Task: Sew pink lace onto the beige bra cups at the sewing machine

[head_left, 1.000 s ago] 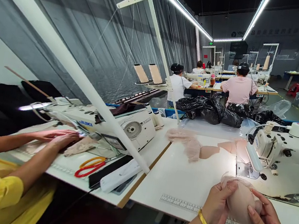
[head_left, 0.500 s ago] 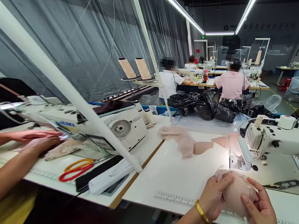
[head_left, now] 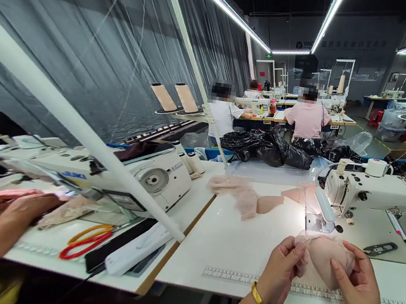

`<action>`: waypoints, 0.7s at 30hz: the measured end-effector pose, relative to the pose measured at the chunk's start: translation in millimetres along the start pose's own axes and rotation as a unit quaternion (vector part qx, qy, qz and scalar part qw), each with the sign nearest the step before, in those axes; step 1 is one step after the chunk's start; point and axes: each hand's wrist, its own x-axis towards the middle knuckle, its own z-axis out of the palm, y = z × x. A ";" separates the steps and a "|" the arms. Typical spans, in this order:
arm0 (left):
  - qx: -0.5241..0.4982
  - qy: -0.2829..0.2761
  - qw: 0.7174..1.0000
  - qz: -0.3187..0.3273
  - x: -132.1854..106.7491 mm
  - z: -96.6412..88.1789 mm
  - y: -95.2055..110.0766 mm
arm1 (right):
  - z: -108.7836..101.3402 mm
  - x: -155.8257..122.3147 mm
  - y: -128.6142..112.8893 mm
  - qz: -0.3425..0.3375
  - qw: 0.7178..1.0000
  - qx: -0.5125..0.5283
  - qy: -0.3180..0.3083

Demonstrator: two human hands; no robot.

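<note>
A pale pink bra cup (head_left: 326,262) with sheer fabric along its edge is held up between my two hands, above the front of the white sewing table (head_left: 234,248). My left hand (head_left: 281,265), with a gold bracelet at the wrist, pinches the sheer fabric on the cup's left side. My right hand (head_left: 357,279) grips the cup's right side, thumb on its front and fingers behind. Just beyond is the needle area of a white sewing machine (head_left: 342,193), its lamp lit. More pale pink fabric pieces (head_left: 238,193) lie to the left of the machine.
Thread snips (head_left: 381,249) rest on the machine bed. At left, a co-worker's hands (head_left: 23,206) guide fabric at another sewing machine (head_left: 153,180), near red and orange-handled scissors (head_left: 86,241). A slanting white pole (head_left: 111,153) crosses the view. Black plastic bags (head_left: 268,146) lie behind the table.
The view has shifted slightly to the right. My left hand has drawn the sheer fabric a little away from the cup, and the cup has turned somewhat in my right hand.
</note>
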 end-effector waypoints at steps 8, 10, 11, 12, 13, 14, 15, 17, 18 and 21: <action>-0.012 -0.054 0.998 -0.012 1.4 1.0 -1.4 | -2.5 -5.4 -9.7 0.002 1.000 0.022 -0.021; -0.030 -0.034 0.999 -0.024 4.2 -1.8 -4.2 | -3.9 -5.5 -11.8 0.036 0.997 0.061 -0.021; -0.043 -0.030 0.998 -0.043 5.2 -3.2 -5.4 | -4.2 -4.9 -12.6 0.048 0.996 0.077 -0.023; -0.061 -0.026 0.996 -0.063 6.0 -4.3 -6.5 | -4.1 -3.8 -13.3 0.054 0.995 0.085 -0.025; -0.084 -0.020 0.993 -0.084 6.4 -4.9 -7.5 | -3.5 -2.5 -13.9 0.054 0.994 0.088 -0.025; -0.113 -0.010 0.988 -0.104 6.6 -5.0 -8.4 | -2.6 -1.2 -14.4 0.053 0.994 0.089 -0.024; -0.143 0.003 0.982 -0.123 6.6 -4.3 -9.3 | -1.4 -0.1 -14.9 0.051 0.994 0.091 -0.019; -0.185 0.013 0.969 -0.164 6.6 -1.6 -11.4 | 2.4 0.8 -15.3 0.047 0.994 0.102 -0.016; -0.192 0.002 0.964 -0.183 7.1 0.0 -12.6 | 5.0 0.6 -14.7 0.041 0.993 0.109 -0.025; -0.175 -0.079 0.957 -0.216 12.9 2.1 -15.1 | 16.2 -0.1 -6.5 0.001 0.988 0.134 -0.071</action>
